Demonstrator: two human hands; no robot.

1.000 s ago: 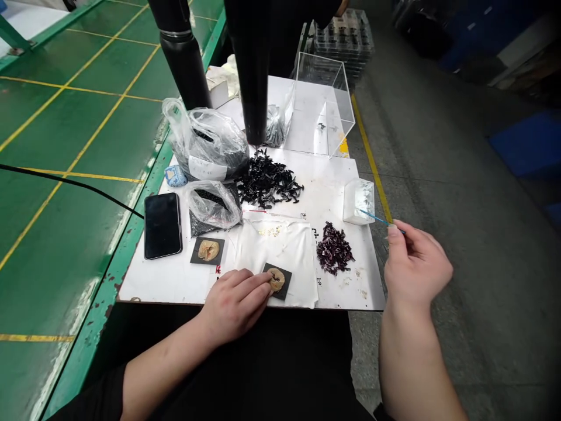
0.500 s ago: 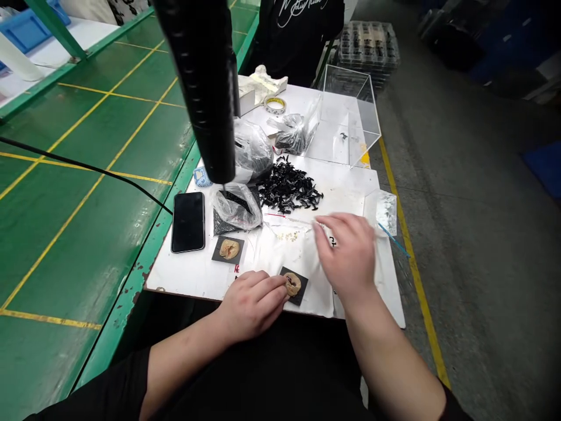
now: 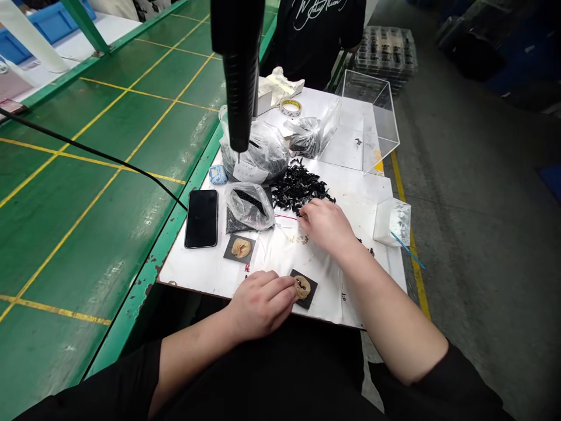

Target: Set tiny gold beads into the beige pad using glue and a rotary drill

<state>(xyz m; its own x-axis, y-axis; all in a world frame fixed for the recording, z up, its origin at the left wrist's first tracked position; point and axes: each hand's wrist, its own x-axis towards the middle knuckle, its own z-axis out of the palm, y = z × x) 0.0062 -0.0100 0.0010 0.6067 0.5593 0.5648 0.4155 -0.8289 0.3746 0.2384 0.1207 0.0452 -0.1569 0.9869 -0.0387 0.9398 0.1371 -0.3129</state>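
Green conveyor table (image 3: 144,128), yellow-lined: along the worktop's left edge.
White worktop (image 3: 188,272): carries the items below.
Clear acrylic box (image 3: 370,123): far right part.
Black power screwdriver (image 3: 241,88): upright, tip in front of the large bag.
Large plastic bag (image 3: 265,146), dark contents: left edge, far half; smaller open bag (image 3: 249,210) just nearer.
Right hand (image 3: 326,225): at the near edge of a heap of black plastic parts (image 3: 300,184), fingertips drawn together; whether they grip a part, cannot tell.
Left hand (image 3: 263,301): at the near edge, fingers bent and close together, tips at the left side of a clay-like mound (image 3: 302,287); whether gripping or only steadying, cannot tell.
Smartphone (image 3: 201,219): flat, near left corner.
Translucent tub (image 3: 390,222): right edge, blue stick (image 3: 407,250) projecting beyond it.
Black square plates: one under that mound, at the near edge; another (image 3: 228,254) with its own mound (image 3: 241,248), right of the phone.
Small gold-coloured rings (image 3: 300,239): just nearer than the right hand.
Stage, as judged: under way; dark pieces sit in the near mound, loose stock remains.
Room: bare worktop between heap and tub; little margin at the near edge.
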